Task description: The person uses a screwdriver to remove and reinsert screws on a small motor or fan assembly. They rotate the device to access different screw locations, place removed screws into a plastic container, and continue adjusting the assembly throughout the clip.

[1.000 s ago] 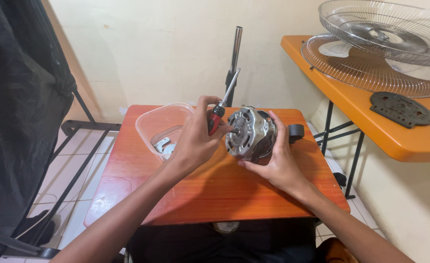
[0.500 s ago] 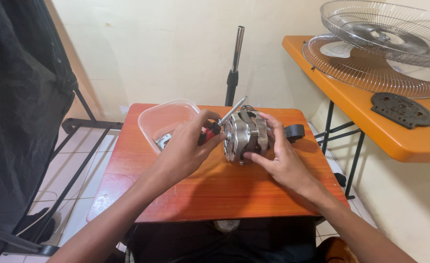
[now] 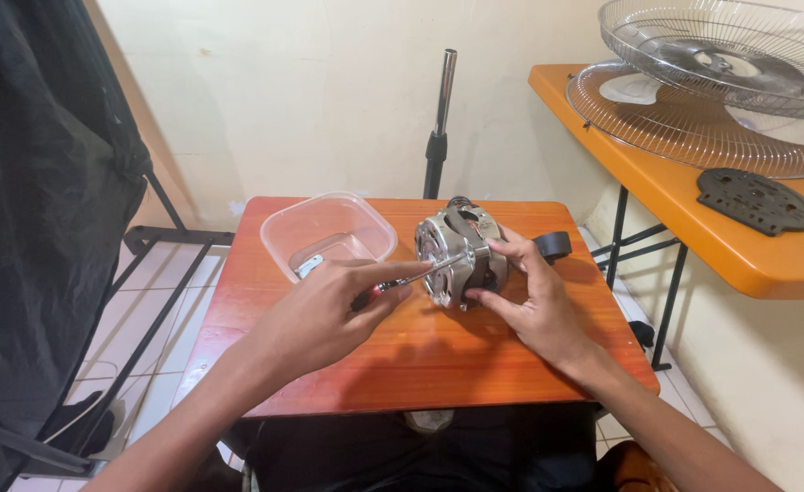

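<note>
Cream walls are backing a small orange-brown bench (image 3: 420,364), and the fan motor (image 3: 461,251) is standing on edge near the middle of it. Left of the motor, the left hand (image 3: 324,314) is pinching a red-handled screwdriver (image 3: 407,278), whose shaft is reaching the motor's silver face. Right of the motor, the right hand (image 3: 534,301) is lying spread against the casing, bracing it. Behind and left of the motor, a clear plastic tub (image 3: 329,232) is holding small parts. A black part (image 3: 552,246) is lying just right of the motor. Wire fan guards (image 3: 703,100) are resting on an orange side table well to the motor's right.

Risk, as a judgement: since the motor is balancing on edge, sideways pressure could roll it; a slipping tip could be striking the bracing fingers (image 3: 489,296), and a freed screw could be rolling off the bench.
</note>
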